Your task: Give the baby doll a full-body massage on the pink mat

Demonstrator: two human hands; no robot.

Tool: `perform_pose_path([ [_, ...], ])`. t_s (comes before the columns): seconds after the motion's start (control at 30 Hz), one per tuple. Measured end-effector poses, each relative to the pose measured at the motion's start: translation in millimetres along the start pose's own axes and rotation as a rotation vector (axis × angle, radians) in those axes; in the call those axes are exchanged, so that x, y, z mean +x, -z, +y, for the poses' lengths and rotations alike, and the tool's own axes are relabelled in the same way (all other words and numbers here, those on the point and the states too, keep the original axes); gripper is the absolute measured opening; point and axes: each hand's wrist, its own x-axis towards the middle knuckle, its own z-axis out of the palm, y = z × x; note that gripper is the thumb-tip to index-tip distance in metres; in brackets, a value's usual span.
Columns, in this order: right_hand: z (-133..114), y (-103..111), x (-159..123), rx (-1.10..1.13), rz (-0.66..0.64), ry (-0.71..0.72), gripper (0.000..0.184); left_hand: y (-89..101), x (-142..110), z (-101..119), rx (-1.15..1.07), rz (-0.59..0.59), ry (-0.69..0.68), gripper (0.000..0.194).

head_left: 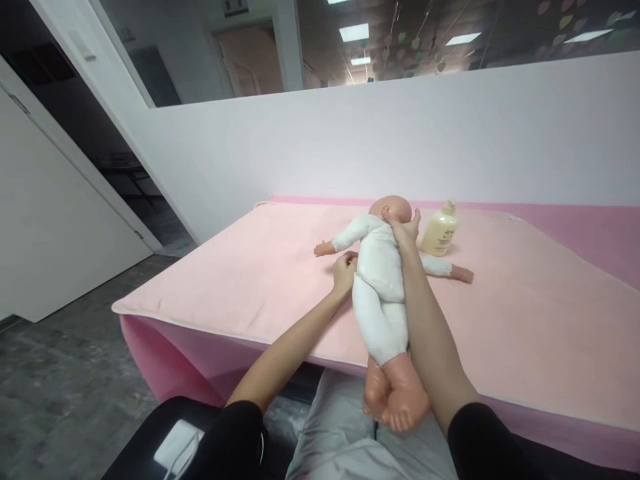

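Observation:
A baby doll [381, 267] with a white cloth body and bare vinyl head, hands and feet lies along the table, its feet hanging over the near edge. Its face is out of sight. My right hand [406, 225] is at the doll's neck and lower head, thumb raised, some fingers hidden behind it. Against the doll's side, at waist height, my left hand [345, 270] is closed with its fingers curled at the cloth body; the fingertips are partly hidden. A pale yellow pump bottle [440, 231] stands just right of the doll's head.
A pink padded mat [240, 260] covers the table, with a darker pink cloth [170, 353] hanging at the front left. Behind is a white wall [350, 147] below a window. A white device with a cable [177, 448] rests on the black seat at lower left.

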Motion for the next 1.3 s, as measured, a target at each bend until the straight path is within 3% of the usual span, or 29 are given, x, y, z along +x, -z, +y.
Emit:
perform_pose_path([
  [0.07,9.7,-6.7,-1.3,-0.033,-0.007,-0.012,0.121,3.9,5.8,14.7,-0.077,0.084,-0.066,0.014],
  [0.13,18.0,-12.9,-1.6,-0.082,-0.006,-0.022,0.118,0.6,12.3,34.4,-0.132,0.068,-0.184,0.015],
  [0.23,27.5,-19.8,1.2,-0.144,-0.008,-0.029,0.112,-13.6,27.1,53.5,-0.013,-0.133,-0.407,0.015],
  [0.33,34.4,-23.7,6.5,-0.146,-0.031,0.001,0.111,-26.1,41.6,41.8,0.313,-0.297,-0.513,0.019],
  [0.43,42.1,-25.6,7.9,-0.175,-0.047,0.040,0.110,-25.7,48.9,10.2,0.600,-0.385,-0.473,0.026],
  [0.5,48.7,-24.7,4.0,-0.222,-0.065,0.145,0.103,-19.6,51.0,-9.5,0.647,-0.388,-0.450,0.026],
  [0.63,60.9,-7.6,-17.4,-0.384,-0.167,0.458,0.079,-6.1,56.1,-33.6,0.523,-0.339,-0.417,0.027],
  [0.8,62.1,43.8,-62.0,-0.386,-0.208,0.848,0.043,0.8,65.0,-51.1,0.204,-0.286,-0.255,0.030],
  [0.97,54.0,76.5,-88.0,-0.391,-0.427,1.193,0.035,2.4,67.4,-56.9,0.117,-0.259,-0.211,0.030],
  [1.03,51.9,77.8,-85.2,-0.461,-0.458,1.244,0.039,2.7,66.2,-55.7,0.131,-0.241,-0.202,0.031],
  [1.17,54.4,72.7,-71.2,-0.577,-0.461,1.209,0.043,1.6,58.9,-46.7,0.229,-0.231,-0.221,0.031],
  [1.3,60.6,69.7,-66.2,-0.601,-0.455,1.183,0.051,1.8,45.1,-25.8,0.382,-0.221,-0.409,0.028],
])
